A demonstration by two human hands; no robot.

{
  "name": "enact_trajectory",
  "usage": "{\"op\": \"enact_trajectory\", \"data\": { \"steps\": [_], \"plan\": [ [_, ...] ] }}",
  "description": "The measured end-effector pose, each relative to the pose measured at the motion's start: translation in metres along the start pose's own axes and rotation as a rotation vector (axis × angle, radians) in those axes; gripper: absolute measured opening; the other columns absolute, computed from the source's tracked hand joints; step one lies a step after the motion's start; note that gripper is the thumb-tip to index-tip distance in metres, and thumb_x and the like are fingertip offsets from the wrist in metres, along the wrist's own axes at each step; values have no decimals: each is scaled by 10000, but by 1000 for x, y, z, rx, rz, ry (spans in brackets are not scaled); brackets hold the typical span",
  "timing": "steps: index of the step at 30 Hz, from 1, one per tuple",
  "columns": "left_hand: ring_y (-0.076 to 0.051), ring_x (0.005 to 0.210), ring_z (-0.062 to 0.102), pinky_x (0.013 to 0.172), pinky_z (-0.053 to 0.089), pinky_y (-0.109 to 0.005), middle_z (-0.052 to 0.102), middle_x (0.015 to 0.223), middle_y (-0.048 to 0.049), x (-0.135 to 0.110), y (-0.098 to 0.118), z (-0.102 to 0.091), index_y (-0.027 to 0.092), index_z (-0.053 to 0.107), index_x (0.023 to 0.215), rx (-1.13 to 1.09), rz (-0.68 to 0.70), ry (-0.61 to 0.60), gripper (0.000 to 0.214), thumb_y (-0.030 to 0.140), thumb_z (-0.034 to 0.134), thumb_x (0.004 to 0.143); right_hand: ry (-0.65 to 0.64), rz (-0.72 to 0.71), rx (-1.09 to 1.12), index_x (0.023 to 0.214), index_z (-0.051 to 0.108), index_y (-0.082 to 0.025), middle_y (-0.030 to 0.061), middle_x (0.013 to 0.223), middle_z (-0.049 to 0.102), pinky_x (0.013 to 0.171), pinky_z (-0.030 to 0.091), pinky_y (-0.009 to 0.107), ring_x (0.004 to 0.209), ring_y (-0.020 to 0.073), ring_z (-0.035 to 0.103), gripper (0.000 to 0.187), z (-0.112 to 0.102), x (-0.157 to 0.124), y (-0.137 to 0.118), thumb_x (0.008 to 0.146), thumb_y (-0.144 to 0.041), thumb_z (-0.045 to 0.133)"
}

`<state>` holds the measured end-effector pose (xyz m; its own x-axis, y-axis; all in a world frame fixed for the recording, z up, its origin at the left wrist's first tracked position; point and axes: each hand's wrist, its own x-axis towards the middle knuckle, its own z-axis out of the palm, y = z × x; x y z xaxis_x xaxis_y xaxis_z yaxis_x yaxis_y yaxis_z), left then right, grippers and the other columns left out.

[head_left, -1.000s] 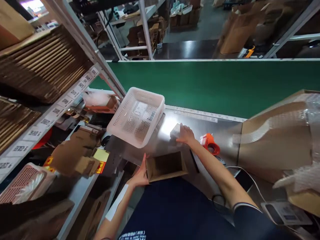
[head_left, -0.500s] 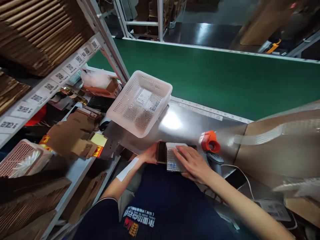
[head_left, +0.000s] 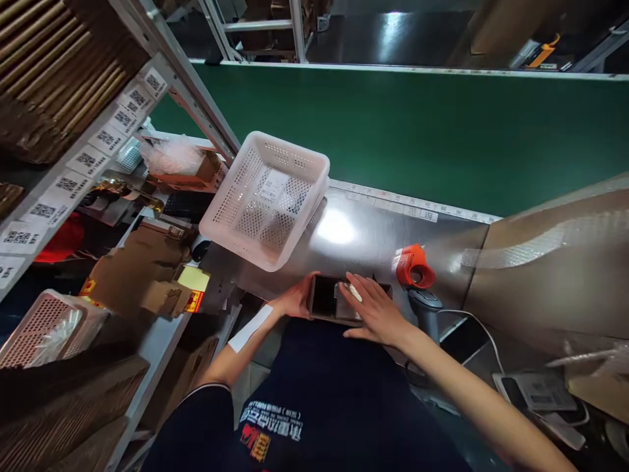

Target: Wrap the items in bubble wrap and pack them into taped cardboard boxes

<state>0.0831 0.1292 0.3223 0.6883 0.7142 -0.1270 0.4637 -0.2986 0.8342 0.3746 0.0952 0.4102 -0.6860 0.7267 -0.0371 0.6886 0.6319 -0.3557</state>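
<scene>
A small open cardboard box sits against the front edge of the metal bench, close to my body. My left hand grips its left end, with the fingers partly hidden behind the wall. Inside the right part of the box lies a wrapped packet, mostly covered from view. My right hand rests flat over this packet, fingers stretched out and a little apart. The left part of the box interior looks dark. To the right of the box are an orange tape dispenser and a handheld scanner.
A white perforated basket stands on the metal bench, before a green conveyor belt. On the left are a shelf with QR labels, flattened cardboard and a pink basket. A large carton borders the right side.
The wrapped packet has gone down from above the box into its right part, with my right hand over it. My left hand stays on the box. The view has shifted slightly.
</scene>
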Motion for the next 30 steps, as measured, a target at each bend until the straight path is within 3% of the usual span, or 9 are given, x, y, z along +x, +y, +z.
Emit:
{"op": "enact_trajectory", "data": {
  "steps": [4, 6, 8, 11, 18, 21, 23, 27, 30],
  "plan": [
    [-390, 1365, 545, 1170, 463, -512, 479, 1507, -222, 1, 0, -1, 125, 191, 1576, -17, -20, -28, 1197, 352, 847, 601, -109, 92, 106, 1378, 640, -187, 190, 1270, 679, 919, 553, 471, 1121, 328, 660, 422, 3, 14, -16, 1023, -387, 532],
    [-386, 1368, 540, 1171, 461, -506, 488, 1503, -200, 1, 2, -1, 157, 181, 1582, -9, -27, -36, 1211, 355, 853, 594, -244, 150, 171, 1270, 691, -150, 174, 1174, 703, 899, 557, 425, 1069, 302, 678, 337, 8, 28, -20, 1006, -224, 495],
    [-378, 1353, 550, 1156, 474, -496, 492, 1494, -195, 1, 3, -1, 154, 161, 1586, -13, -33, -31, 1226, 359, 850, 592, -353, 152, 233, 1236, 694, -111, 188, 1198, 700, 965, 537, 430, 1119, 312, 666, 345, 15, 42, -19, 951, -126, 498],
    [-365, 1290, 586, 1092, 518, -461, 488, 1478, -213, 0, 3, 0, 95, 150, 1576, -46, -23, -14, 1192, 383, 812, 628, -406, 117, 298, 1236, 684, -94, 194, 1239, 693, 1019, 517, 437, 1133, 305, 663, 412, 23, 57, -10, 890, -42, 465],
    [-351, 1242, 599, 1080, 506, -495, 509, 1426, -183, 1, -4, 2, 179, 132, 1581, -168, -31, -41, 1250, 347, 867, 583, -388, -36, 567, 1129, 704, -121, 120, 1186, 694, 1061, 506, 333, 1152, 210, 650, 506, 22, 67, 1, 731, 68, 455],
    [-369, 1248, 596, 1065, 509, -502, 505, 1442, -180, -1, -5, 3, 203, 137, 1595, -203, -83, -42, 1270, 305, 883, 572, -304, -27, 589, 1163, 684, -151, 114, 1295, 666, 1104, 481, 328, 1250, 199, 618, 525, 17, 57, 4, 742, 56, 449],
    [-387, 1295, 568, 1091, 489, -514, 483, 1480, -179, -2, -4, 5, 206, 158, 1599, -229, -88, -24, 1265, 302, 886, 569, -255, 85, 525, 1246, 652, -174, 132, 1378, 647, 1129, 473, 381, 1314, 231, 601, 494, 13, 41, 9, 817, -6, 476],
    [-388, 1329, 550, 1121, 475, -500, 490, 1500, -177, -2, -2, 6, 190, 173, 1609, -270, -60, 2, 1249, 311, 881, 586, -383, 566, 278, 1344, 597, -98, 250, 1264, 708, 1034, 528, 494, 1209, 369, 681, 433, 16, 12, 19, 960, -296, 572],
    [-389, 1314, 565, 1115, 485, -508, 487, 1505, -182, 0, -1, 7, 196, 178, 1606, -241, -66, 0, 1269, 309, 893, 564, -294, 728, 545, 1357, 607, -99, 232, 1288, 715, 1024, 549, 468, 1207, 369, 685, 601, 34, 14, 16, 918, -505, 665]
  ]
}}
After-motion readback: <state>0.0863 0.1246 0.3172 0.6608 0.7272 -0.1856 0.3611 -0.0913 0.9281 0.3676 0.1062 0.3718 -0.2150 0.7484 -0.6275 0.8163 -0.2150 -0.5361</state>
